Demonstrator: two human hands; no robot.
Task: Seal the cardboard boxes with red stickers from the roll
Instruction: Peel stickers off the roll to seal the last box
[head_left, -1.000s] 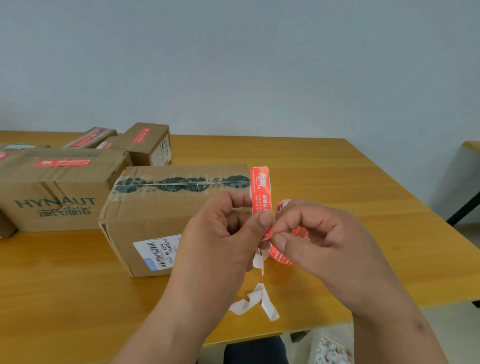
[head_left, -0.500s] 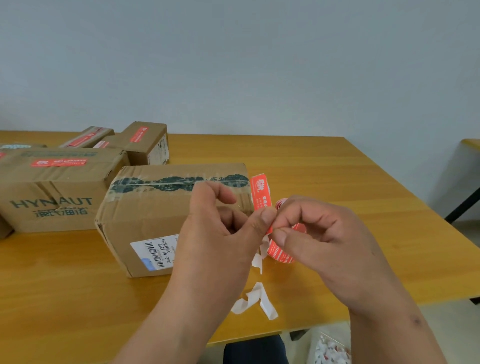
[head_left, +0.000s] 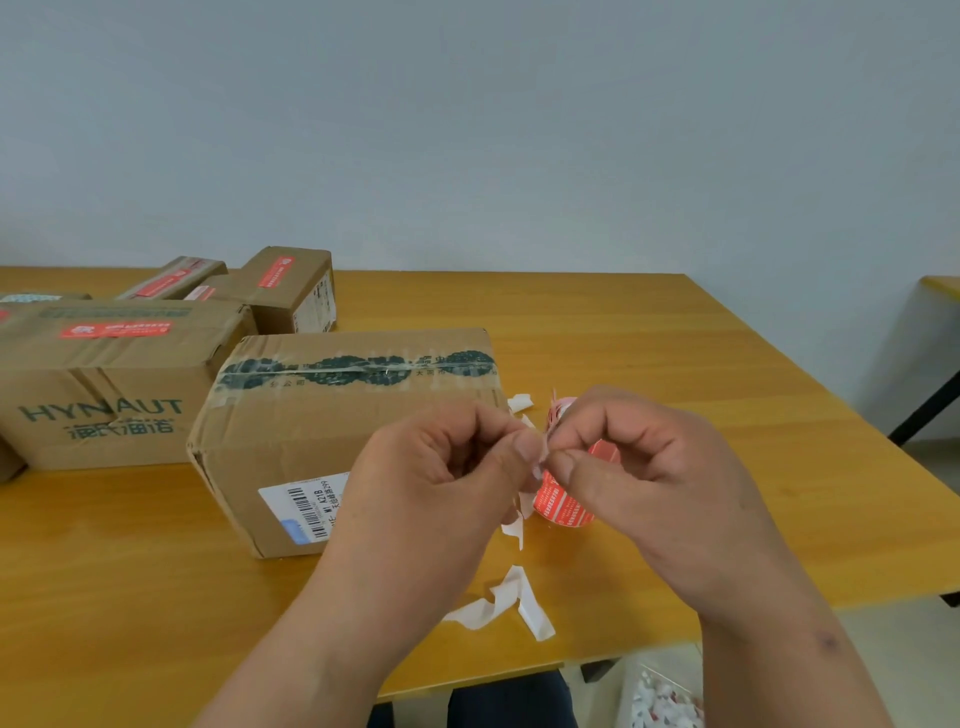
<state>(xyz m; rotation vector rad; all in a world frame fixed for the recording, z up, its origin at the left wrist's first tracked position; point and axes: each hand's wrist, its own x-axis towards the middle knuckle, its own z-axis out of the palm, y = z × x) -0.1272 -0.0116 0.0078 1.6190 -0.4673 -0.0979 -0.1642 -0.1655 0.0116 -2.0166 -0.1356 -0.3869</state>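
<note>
A taped cardboard box (head_left: 332, 421) with green printed tape and a barcode label lies in front of me on the wooden table (head_left: 649, 353). Just right of it my hands meet above the table. My right hand (head_left: 644, 467) holds the small roll of red stickers (head_left: 563, 501), whose lower part shows under its fingers. My left hand (head_left: 441, 467) pinches the loose end of the roll's strip between thumb and forefinger, touching my right fingertips. A pale red sticker edge (head_left: 555, 413) pokes up behind the fingers; the rest of it is hidden.
At the left stand a HYNAUT box (head_left: 104, 395) and two smaller boxes (head_left: 293, 291), each with a red sticker on top. Curled white backing strips (head_left: 514, 605) lie near the front edge. A bin of paper scraps (head_left: 660, 696) sits below the table.
The red sticker that stood upright between my hands has dropped and turned, so only its edge shows. Both hands have shifted slightly and stay pinched together at the roll.
</note>
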